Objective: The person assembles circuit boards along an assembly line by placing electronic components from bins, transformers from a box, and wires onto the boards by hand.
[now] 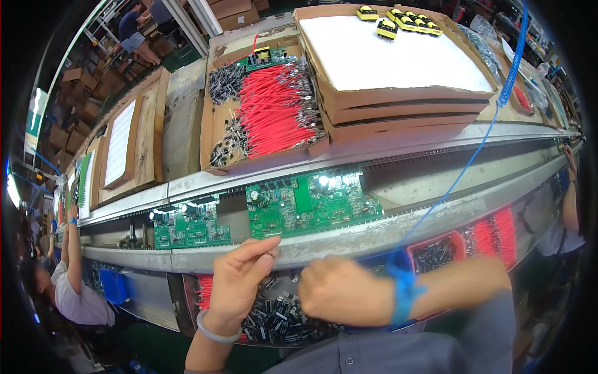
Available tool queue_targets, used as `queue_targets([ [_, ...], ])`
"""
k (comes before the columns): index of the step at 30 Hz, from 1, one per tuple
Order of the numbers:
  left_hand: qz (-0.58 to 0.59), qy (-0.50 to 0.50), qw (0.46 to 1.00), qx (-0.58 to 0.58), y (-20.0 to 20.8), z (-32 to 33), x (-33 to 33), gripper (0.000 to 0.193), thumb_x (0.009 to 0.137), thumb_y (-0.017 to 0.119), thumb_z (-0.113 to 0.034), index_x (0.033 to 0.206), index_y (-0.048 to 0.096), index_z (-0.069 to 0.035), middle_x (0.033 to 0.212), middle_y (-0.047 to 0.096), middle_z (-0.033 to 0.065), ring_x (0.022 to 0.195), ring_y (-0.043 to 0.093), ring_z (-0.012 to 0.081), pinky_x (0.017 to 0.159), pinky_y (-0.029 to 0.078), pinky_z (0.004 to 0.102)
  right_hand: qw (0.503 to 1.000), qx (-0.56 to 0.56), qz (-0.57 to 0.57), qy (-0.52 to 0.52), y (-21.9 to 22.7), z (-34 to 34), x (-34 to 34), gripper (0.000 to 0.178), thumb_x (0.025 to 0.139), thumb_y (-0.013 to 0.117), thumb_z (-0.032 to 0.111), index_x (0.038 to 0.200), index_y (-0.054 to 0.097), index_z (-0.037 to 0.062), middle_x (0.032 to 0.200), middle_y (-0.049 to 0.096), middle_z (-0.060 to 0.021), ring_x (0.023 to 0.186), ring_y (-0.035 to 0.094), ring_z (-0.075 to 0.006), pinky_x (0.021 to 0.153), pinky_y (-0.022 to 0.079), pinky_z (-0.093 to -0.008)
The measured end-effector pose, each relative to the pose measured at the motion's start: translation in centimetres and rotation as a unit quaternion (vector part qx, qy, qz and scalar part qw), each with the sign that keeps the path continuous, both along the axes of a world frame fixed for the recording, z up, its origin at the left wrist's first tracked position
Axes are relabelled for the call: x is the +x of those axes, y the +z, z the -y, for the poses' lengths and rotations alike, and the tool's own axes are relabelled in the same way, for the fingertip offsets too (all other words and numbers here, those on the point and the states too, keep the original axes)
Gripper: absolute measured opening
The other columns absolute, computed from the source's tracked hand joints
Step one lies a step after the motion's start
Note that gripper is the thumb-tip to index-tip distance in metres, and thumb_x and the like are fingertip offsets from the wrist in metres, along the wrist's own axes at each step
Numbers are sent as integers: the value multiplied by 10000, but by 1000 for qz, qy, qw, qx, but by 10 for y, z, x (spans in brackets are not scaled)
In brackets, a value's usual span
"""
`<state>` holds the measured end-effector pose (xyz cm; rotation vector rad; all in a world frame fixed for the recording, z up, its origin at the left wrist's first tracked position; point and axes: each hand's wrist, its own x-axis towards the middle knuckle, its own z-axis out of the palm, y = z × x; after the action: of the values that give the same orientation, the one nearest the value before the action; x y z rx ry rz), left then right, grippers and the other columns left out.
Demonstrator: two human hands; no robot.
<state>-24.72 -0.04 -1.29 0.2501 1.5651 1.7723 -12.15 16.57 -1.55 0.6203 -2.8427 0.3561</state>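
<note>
My left hand (240, 277), with a pale bangle on its wrist, is raised at the near edge of the conveyor rail. Its thumb and forefinger come together in a pinch; anything between them is too small to make out. Just beyond the fingertips is a green circuit board (305, 202) carrying several mounted parts. To its left lies another green circuit board (190, 225). My right hand (336, 292) hovers over a bin of black capacitors (280, 318). It is smeared by motion and its fingers are hidden. A blue wrist strap (405, 290) circles that wrist.
A blue coiled cord (479, 146) runs from the strap up across the conveyor. Beyond the rail (187, 185) stand a cardboard box (265, 161) of red-sleeved parts and stacked trays (398, 103) with yellow-black transformers. A pink bin (460, 246) sits at right. Co-workers (81, 299) work at both sides.
</note>
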Motion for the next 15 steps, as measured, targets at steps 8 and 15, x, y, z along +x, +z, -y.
queue_targets([
  [8, -307, -151, 939, -46, -11, -47, -15, 152, 882, 773, -10, 1032, 784, 12, 865, 696, 56, 771, 601, 96, 670, 470, 229, 960, 247, 125, -49, -31, 61, -7, 196, 815, 604, 182, 786, 748, 52, 723, 642, -112, 684, 630, -267, 490, 465, -413],
  [15, -31, -134, 990, -35, -11, -71, -16, 189, 936, 724, -16, 1116, 735, 39, 927, 707, 72, 767, 627, 101, 709, 516, 231, 991, 126, -19, -35, -33, 38, 1, 167, 836, 602, 204, 807, 680, 59, 708, 611, -94, 652, 607, -239, 513, 468, -362],
])
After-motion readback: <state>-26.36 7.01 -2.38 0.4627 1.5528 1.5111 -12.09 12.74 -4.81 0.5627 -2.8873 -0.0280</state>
